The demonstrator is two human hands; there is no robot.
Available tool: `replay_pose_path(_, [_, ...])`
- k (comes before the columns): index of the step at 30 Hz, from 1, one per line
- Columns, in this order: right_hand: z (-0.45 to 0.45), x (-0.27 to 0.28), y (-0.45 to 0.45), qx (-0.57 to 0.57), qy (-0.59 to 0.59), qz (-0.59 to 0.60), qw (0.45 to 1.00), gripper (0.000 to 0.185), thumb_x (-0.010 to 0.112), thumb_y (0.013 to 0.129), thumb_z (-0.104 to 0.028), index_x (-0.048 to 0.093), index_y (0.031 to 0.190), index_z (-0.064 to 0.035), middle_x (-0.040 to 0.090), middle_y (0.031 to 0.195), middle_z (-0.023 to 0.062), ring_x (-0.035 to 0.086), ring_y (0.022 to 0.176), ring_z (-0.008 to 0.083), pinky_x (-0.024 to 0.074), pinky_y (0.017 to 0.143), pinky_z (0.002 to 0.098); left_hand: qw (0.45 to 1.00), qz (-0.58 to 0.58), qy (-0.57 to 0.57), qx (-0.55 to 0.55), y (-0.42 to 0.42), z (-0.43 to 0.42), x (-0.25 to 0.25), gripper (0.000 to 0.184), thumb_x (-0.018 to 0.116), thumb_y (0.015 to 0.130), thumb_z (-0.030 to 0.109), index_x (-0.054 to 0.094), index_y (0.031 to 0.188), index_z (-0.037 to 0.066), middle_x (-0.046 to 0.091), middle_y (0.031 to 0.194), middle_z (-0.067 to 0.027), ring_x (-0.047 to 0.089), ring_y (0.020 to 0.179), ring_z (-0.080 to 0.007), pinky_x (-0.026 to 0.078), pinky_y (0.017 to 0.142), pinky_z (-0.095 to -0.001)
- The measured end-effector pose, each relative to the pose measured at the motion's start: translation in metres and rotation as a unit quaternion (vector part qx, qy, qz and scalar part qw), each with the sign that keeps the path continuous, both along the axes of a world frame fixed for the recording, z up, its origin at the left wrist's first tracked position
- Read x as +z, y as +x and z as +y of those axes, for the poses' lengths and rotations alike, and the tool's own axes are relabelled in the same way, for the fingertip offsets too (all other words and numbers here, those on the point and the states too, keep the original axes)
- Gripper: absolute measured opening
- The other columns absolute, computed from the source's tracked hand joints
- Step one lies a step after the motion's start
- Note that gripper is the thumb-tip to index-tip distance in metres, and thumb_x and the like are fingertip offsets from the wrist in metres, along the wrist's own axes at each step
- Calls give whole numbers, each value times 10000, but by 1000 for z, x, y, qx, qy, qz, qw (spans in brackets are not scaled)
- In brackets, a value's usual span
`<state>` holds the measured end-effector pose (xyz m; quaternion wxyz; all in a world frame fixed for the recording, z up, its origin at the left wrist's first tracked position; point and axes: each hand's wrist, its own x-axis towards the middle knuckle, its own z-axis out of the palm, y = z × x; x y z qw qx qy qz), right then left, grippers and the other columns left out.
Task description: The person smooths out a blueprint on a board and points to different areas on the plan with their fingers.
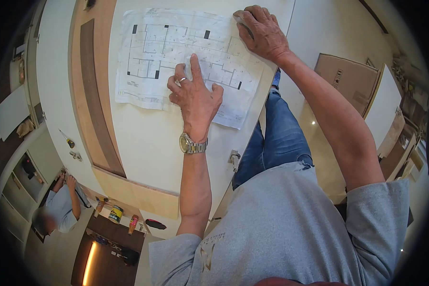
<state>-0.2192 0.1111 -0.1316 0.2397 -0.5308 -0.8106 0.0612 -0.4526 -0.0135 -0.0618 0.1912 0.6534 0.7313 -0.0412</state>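
A printed floor plan [176, 43], creased and marked, lies on a white panel [145, 138]. My left hand [195, 93], with a ring and a metal wristwatch [193, 143], rests on the plan. Its index finger is stretched out onto the drawn lines, the thumb is spread, and the other fingers are bent. At the plan's upper right corner, my right hand [262, 35] curls around a small greyish thing [243, 21], mostly hidden by the fingers; I cannot make out its kind.
A metal hinge [234, 159] sits at the panel's near edge. Wood strips [97, 95], a screwdriver [67, 139], a yellow-labelled can [115, 214] and bottles are at left. Another person [59, 209] works at lower left. A cardboard box [345, 81] lies at right.
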Motion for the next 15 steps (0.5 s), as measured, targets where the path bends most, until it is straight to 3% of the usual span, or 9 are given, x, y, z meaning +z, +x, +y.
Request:
replay_pose_path(1, [0, 0, 0, 0, -1, 0, 1000, 313, 658, 1039, -272, 671, 1341, -191, 620, 1249, 43, 619, 1174, 266, 500, 994, 460, 1000, -11, -11, 12, 0, 0, 0, 988, 745, 830, 363, 359, 1724, 198, 329, 1624, -237, 318, 1385, -493, 450, 1022, -734])
replay_pose_path(5, [1, -2, 1, 2, -5, 1, 1000, 316, 660, 1040, -273, 671, 1345, -192, 621, 1257, 45, 619, 1180, 269, 502, 1002, 463, 1000, -20, -9, 19, -1, -1, 0, 987, 750, 821, 365, 373, 1717, 196, 338, 1628, -223, 315, 1397, -488, 445, 1036, -728])
replay_pose_path(8, [1, -2, 1, 2, -2, 2, 1000, 317, 660, 1040, -274, 669, 1346, -192, 621, 1261, 48, 620, 1184, 270, 505, 1003, 468, 1000, 1, 22, -2, -3, -4, -1, 944, 785, 844, 324, 397, 1684, 136, 348, 1592, -212, 343, 1355, -464, 487, 973, -664])
replay_pose_path(15, [0, 0, 1, 5, -5, 0, 1000, 319, 662, 1039, -278, 663, 1345, -185, 620, 1268, 55, 620, 1188, 277, 506, 1004, 476, 997, -54, 38, 26, -13, -10, -11, 987, 810, 816, 403, 406, 1695, 203, 365, 1641, -138, 318, 1416, -445, 411, 1097, -704])
